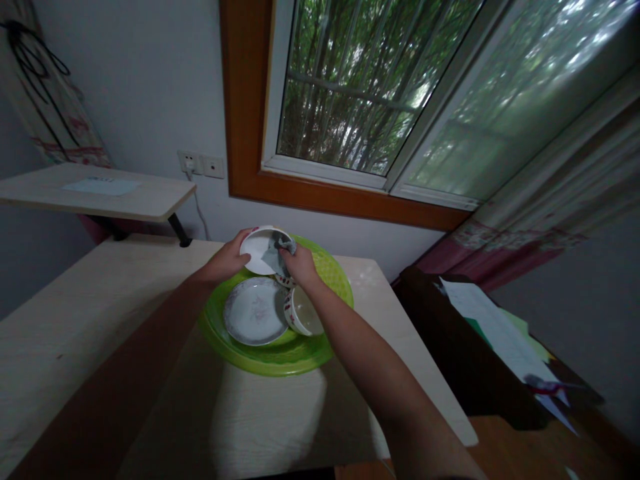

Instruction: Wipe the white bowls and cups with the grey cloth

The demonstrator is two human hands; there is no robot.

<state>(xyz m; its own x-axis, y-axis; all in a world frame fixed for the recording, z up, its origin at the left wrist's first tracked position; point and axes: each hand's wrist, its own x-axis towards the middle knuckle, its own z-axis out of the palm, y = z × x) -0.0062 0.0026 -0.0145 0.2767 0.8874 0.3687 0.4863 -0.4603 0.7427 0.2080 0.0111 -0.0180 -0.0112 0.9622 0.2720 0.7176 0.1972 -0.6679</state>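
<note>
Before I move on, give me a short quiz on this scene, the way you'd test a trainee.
1. What colour is the basin that the patterned plate lies in?
2. Which does the right hand hold against the inside of the raised bowl?
A) a spoon
B) a grey cloth
C) a sheet of paper
3. True or false: the left hand grips the raised bowl.

Key: 1. Green; 2. B; 3. True
</note>
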